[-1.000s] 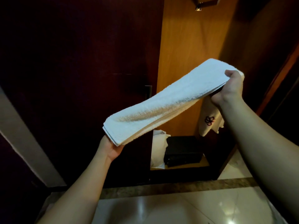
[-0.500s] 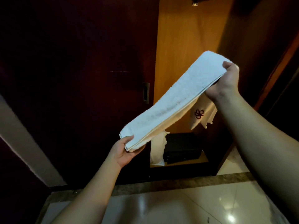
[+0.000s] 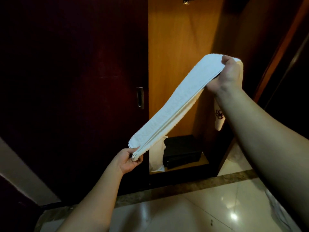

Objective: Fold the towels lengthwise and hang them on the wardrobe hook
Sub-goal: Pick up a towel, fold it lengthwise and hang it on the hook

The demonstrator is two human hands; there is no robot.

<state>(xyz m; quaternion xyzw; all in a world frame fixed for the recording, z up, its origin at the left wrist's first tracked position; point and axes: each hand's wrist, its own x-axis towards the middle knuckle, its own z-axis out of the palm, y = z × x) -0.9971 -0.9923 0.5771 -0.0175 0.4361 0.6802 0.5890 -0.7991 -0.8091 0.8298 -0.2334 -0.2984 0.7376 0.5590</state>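
Note:
A white towel [image 3: 177, 104], folded into a long narrow strip, stretches slantwise in front of the open wardrobe. My left hand [image 3: 128, 160] pinches its lower end at the bottom left. My right hand [image 3: 229, 75] grips the upper end, raised at the right. A loose end with a dark embroidered logo [image 3: 219, 114] hangs down behind my right forearm. The metal hook [image 3: 186, 1] shows at the top edge, well above the towel.
The wardrobe's orange wooden back panel [image 3: 177, 39] is lit; a dark sliding door [image 3: 75, 81] with a recessed handle [image 3: 139, 97] closes the left side. A black box [image 3: 182, 151] and a white cloth [image 3: 157, 158] sit on the wardrobe floor. Glossy tiles [image 3: 184, 213] lie below.
My left hand moved right and down with the lower end, and the towel now slants more steeply and shows more of its layered edge. My right hand stayed raised, still gripping the upper end.

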